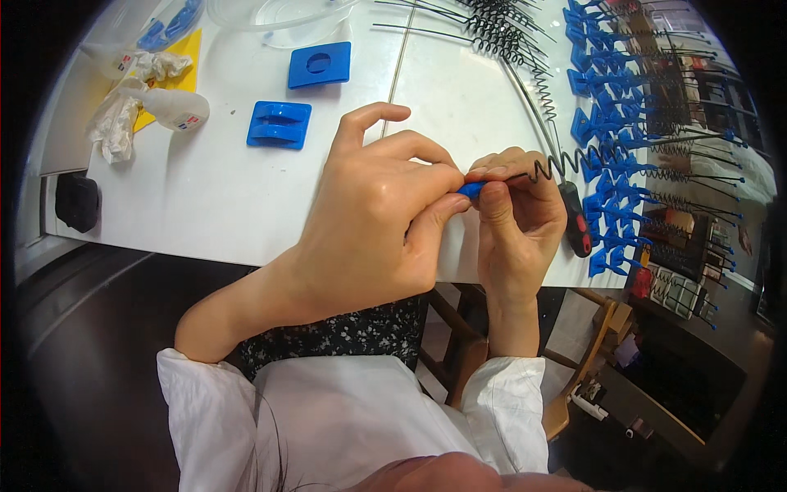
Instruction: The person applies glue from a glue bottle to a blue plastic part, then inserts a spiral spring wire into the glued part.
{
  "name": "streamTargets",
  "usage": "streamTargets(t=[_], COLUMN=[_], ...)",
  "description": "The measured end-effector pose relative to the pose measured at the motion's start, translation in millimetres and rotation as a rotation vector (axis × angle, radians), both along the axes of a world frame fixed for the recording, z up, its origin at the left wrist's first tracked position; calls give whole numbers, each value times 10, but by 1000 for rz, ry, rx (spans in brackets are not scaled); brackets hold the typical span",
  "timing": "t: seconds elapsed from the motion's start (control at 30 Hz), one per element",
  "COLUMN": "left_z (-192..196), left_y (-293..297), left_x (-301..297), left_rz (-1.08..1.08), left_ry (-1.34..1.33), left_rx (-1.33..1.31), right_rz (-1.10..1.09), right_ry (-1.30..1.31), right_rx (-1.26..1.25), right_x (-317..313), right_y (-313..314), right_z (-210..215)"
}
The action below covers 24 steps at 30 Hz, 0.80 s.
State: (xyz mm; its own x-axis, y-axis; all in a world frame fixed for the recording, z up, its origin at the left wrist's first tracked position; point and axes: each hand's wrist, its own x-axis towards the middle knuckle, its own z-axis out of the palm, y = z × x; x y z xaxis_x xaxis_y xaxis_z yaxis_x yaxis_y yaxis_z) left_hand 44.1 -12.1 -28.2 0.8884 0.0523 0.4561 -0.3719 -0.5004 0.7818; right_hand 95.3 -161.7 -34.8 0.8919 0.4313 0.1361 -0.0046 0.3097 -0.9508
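My left hand (373,205) pinches the left end of a small blue plastic piece (471,189) between thumb and index finger; its other fingers are partly bent. My right hand (520,217) meets it there, thumb and fingertips closed on the piece's right end. From behind the right fingers a coiled black wire (545,170) runs off to the right. Its join with the blue piece is hidden by the fingers. Just right of that hand lies a screwdriver with a black and red handle (576,220), its shaft pointing away.
A blue square with an oval hole (320,66) and a blue square with raised bands (279,125) lie left of centre. Coiled black wires (500,37) pile at the back. Blue parts with wires (611,201) line the right edge. A whitish bottle (176,109) lies by crumpled tissue (115,123).
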Motion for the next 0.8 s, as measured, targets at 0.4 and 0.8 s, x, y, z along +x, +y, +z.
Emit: streamTargets(t=[0.4,0.8], left_z=[-33,41], left_y=[27,173], left_x=[15,-17], left_rz=[-6,-262], left_ry=[-2,297], left_rx=[41,-307], right_rz=[-52,56], right_ry=[-59,128], right_rx=[-7,54], right_x=[-1,8], right_y=[1,-11], right_z=[-2,29])
